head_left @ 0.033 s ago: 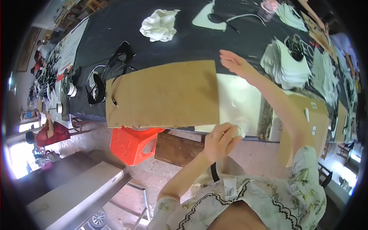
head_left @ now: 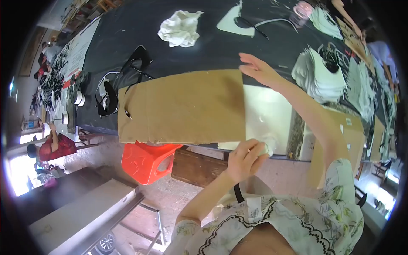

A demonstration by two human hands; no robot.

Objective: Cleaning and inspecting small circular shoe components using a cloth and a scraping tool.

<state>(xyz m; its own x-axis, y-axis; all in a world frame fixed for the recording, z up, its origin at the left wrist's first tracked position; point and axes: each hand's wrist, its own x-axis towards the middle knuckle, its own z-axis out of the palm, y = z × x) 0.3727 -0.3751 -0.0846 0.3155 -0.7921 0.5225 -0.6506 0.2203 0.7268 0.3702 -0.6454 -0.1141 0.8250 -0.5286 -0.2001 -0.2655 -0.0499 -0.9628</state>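
My left hand (head_left: pixel 245 158) sits at the near right corner of the cardboard (head_left: pixel 182 108), its grip pinching a crumpled white wad (head_left: pixel 267 147) just off that corner, at the desk's near edge. My right hand (head_left: pixel 259 70) lies flat at the cardboard's far right corner, fingers spread and pressed on the surface, holding nothing. The cardboard, a brown sheet, lies flat on the black desk (head_left: pixel 212 38), its near edge overhanging the desk's rim. A white sheet (head_left: pixel 267 110) lies touching the cardboard's right edge, between my two hands. Beyond the cardboard's far edge rests a crumpled white cloth (head_left: pixel 180 27). Off the cardboard's far left corner lie black straps (head_left: pixel 134 68). Below the cardboard's near edge, on the floor, stands a red stool (head_left: pixel 146 161). Well right of the cardboard, past the white sheet, sits a stack of white pieces (head_left: pixel 323 76).
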